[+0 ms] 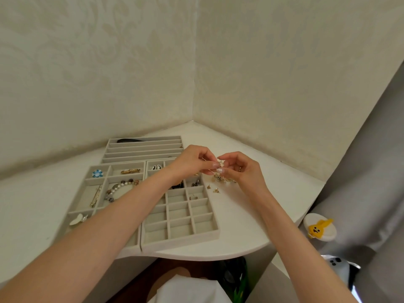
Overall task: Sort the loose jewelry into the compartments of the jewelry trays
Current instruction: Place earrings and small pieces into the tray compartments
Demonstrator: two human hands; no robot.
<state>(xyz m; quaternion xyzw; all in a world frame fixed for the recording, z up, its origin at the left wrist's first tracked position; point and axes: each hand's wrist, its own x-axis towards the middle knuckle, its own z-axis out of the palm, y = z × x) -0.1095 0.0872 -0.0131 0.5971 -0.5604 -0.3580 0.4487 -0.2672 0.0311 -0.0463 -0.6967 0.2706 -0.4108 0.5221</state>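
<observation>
I see the sorting partly done: several pieces already lie in the jewelry trays [181,240], a small loose pile [220,179] remains on the table [251,215] (just right of the trays), and above it my left hand [192,162] and right hand [239,170] meet, both pinching one thin gold piece [221,164].

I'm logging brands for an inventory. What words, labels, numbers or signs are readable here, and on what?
None readable.
The jewelry trays show no label, the wallpaper only a pattern, the yellow figure no lettering.
Any mark on the small gold piece pinched by the left hand and right hand is too small to tell.
</observation>
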